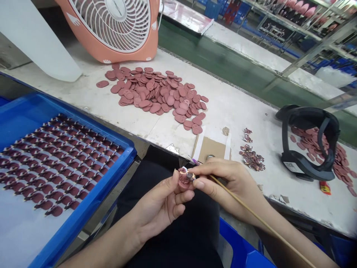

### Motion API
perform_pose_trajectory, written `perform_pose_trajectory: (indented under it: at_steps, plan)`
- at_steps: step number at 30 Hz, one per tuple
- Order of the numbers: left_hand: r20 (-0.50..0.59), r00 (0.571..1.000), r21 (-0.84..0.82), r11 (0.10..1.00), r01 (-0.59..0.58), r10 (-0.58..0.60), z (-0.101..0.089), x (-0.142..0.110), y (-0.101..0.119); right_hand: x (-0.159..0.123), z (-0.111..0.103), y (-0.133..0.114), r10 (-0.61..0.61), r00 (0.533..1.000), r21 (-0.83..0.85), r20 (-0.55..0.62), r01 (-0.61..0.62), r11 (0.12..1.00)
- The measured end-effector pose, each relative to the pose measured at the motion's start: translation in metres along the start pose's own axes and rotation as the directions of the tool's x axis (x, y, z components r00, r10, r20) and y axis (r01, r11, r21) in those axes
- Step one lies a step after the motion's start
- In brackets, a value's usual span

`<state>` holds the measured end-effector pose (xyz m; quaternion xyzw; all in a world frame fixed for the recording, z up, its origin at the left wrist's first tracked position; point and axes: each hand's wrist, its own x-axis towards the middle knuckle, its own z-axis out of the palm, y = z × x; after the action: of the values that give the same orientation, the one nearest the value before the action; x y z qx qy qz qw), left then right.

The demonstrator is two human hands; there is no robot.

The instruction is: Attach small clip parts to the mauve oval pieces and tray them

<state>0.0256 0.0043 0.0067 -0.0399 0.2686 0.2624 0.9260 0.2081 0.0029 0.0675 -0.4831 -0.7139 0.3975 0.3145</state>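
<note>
My left hand (164, 203) is closed on a small reddish-brown oval piece (184, 183), held up between thumb and fingers over my lap. My right hand (228, 182) pinches a tiny decorated part (190, 175) against the top of that piece. A long thin wooden stick (251, 214) with a purple tip runs through the right hand's fingers and back over my forearm. Both hands meet just in front of the table's near edge.
A heap of plain reddish ovals (156, 93) lies on the white table (231, 108) before an orange fan (117, 26). A blue tray (83, 216) at left holds rows of finished pieces. Small decorated bits (251, 156) and a black headset-like frame (309, 145) lie at right.
</note>
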Motion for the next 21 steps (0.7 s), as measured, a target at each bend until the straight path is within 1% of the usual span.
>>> perform_pose_trajectory:
  at_steps: [4,7,8,9,10,11,12,13,14,15,17,19,21]
  plan:
    - [0.015,1.000,0.009,1.000,0.003,-0.003,-0.002,0.001,0.001,0.004,0.004,0.000,-0.015,1.000,0.024,-0.004,0.015,1.000]
    - [0.004,1.000,0.072,0.997,-0.003,0.003,-0.004,0.003,0.001,0.005,0.007,0.001,-0.009,0.999,-0.012,-0.031,0.009,1.000]
    - [-0.017,0.999,0.120,0.992,-0.031,0.033,-0.005,0.003,0.001,0.004,0.009,0.003,-0.031,0.998,-0.054,-0.058,0.028,0.998]
    - [-0.047,0.994,0.184,0.979,-0.089,0.099,-0.007,0.003,0.001,0.004,0.011,0.004,-0.075,0.993,-0.114,-0.092,0.065,0.991]
    - [-0.082,0.975,0.258,0.949,-0.179,0.206,-0.008,0.002,0.001,0.003,0.013,0.006,-0.137,0.982,-0.194,-0.127,0.111,0.975]
    - [-0.108,0.934,0.337,0.896,-0.289,0.342,-0.010,0.001,0.001,0.002,0.016,0.007,-0.211,0.965,-0.287,-0.156,0.160,0.945]
    - [-0.116,0.868,0.411,0.819,-0.401,0.484,-0.012,-0.002,0.001,0.002,0.020,0.009,-0.290,0.942,-0.382,-0.170,0.209,0.900]
    - [-0.106,0.786,0.474,0.726,-0.498,0.609,-0.013,-0.005,0.001,0.002,0.025,0.011,-0.365,0.916,-0.469,-0.165,0.253,0.846]
    - [-0.083,0.708,0.525,0.635,-0.567,0.701,-0.013,-0.008,0.001,0.003,0.030,0.013,-0.432,0.890,-0.540,-0.148,0.293,0.789]
    - [-0.054,0.647,0.561,0.559,-0.611,0.761,-0.013,-0.011,0.001,0.004,0.036,0.015,-0.491,0.862,-0.594,-0.128,0.330,0.733]
    - [-0.005,0.573,0.617,0.453,-0.643,0.820,-0.012,-0.015,0.002,0.010,0.049,0.017,-0.588,0.803,-0.654,-0.095,0.395,0.645]
    - [0.007,0.510,0.671,0.374,-0.641,0.860,-0.011,-0.019,0.005,0.018,0.062,0.016,-0.638,0.765,-0.670,-0.087,0.430,0.606]
    - [0.008,0.434,0.727,0.293,-0.621,0.901,-0.014,-0.026,0.011,0.024,0.071,0.009,-0.660,0.748,-0.660,-0.074,0.460,0.595]
